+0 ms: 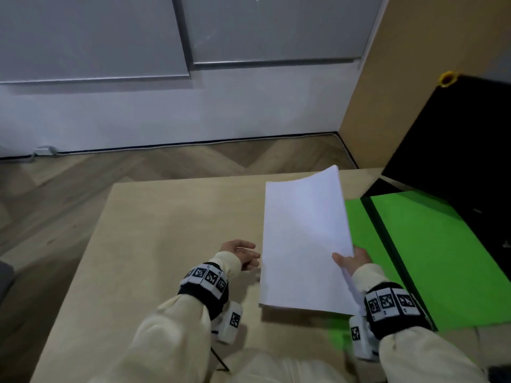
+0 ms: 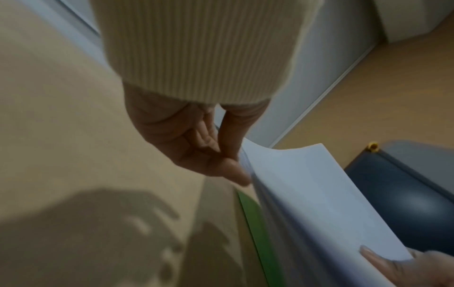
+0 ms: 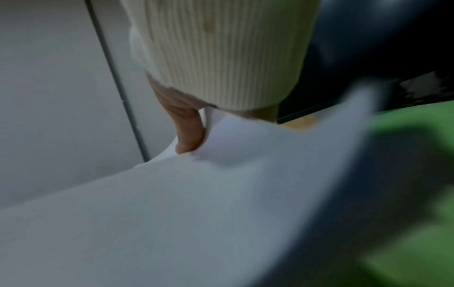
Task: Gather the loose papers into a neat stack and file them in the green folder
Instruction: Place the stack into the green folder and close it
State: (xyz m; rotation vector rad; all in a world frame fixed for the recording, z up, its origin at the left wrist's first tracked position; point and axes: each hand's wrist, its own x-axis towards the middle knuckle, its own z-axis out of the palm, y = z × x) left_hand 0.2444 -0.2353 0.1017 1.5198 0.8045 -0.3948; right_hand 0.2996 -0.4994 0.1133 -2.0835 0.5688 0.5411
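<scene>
A white paper stack (image 1: pixel 304 239) hangs above the table, its far end bowed upward. My right hand (image 1: pixel 349 261) pinches its right edge, thumb on top and fingers underneath. In the right wrist view the thumb (image 3: pixel 190 134) presses on the paper stack (image 3: pixel 196 203). My left hand (image 1: pixel 243 254) hovers just left of the stack with relaxed fingers and holds nothing. In the left wrist view the left hand (image 2: pixel 203 153) sits beside the paper's edge (image 2: pixel 307 194). The green folder (image 1: pixel 431 250) lies open on the table's right side, partly under the stack.
The wooden table (image 1: pixel 154 239) stretches left of the papers. A black case (image 1: pixel 459 150) with a yellow corner fitting stands at the back right, next to the folder. Wood floor and a white wall lie beyond the table's far edge.
</scene>
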